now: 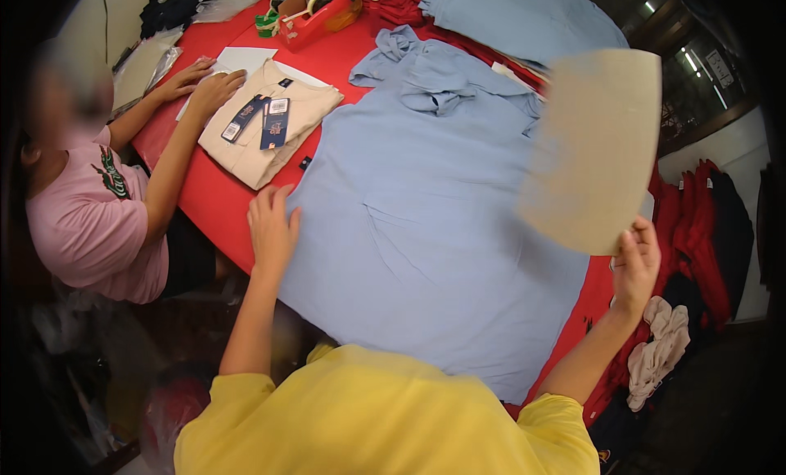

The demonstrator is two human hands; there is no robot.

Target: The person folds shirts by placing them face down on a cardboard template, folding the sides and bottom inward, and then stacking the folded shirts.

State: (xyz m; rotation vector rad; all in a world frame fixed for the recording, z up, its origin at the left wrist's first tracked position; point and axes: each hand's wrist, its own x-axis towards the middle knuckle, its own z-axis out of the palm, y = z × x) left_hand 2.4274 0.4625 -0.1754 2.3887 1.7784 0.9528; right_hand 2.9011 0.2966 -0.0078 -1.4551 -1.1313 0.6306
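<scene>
A light blue shirt [426, 229] lies spread over the red-covered table [196, 184], its upper part bunched at the far end. My right hand [637, 262] pinches the lower edge of a tan cardboard sheet [602, 139], which is raised above the shirt's right side. At the shirt's left edge rests my left hand [274, 225], fingers apart and holding nothing. Just beyond it sits a folded cream shirt [246, 160] with dark blue hang tags [276, 124] on top.
A co-worker in a pink shirt [90, 221] sits at left, both hands on white paper [246, 61]. At the back stand a red tape dispenser [315, 20] and a stack of blue garments [524, 20]. Red garments [696, 221] hang at right.
</scene>
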